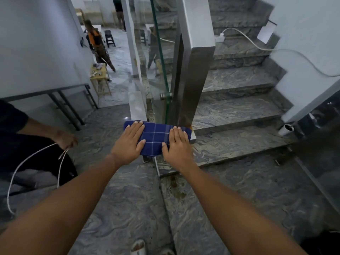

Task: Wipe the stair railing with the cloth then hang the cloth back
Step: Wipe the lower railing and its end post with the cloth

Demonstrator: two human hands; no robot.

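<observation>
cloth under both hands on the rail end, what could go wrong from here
1. Both hands, left hand and right hand, lie flat on the blue checked cloth without gripping it, so it could slide off the railing when they lift.
2. The glass panel stands right beside the cloth; a hard swipe could knock it.
3. Another person holding a white cord stands close on the left, so a wide arm movement might catch it.

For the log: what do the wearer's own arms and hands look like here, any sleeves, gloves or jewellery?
Both forearms are bare, with no sleeves in view. The left hand and right hand wear no gloves, and no rings, watch or bracelets show. The fingernails are short and unpainted.
</observation>
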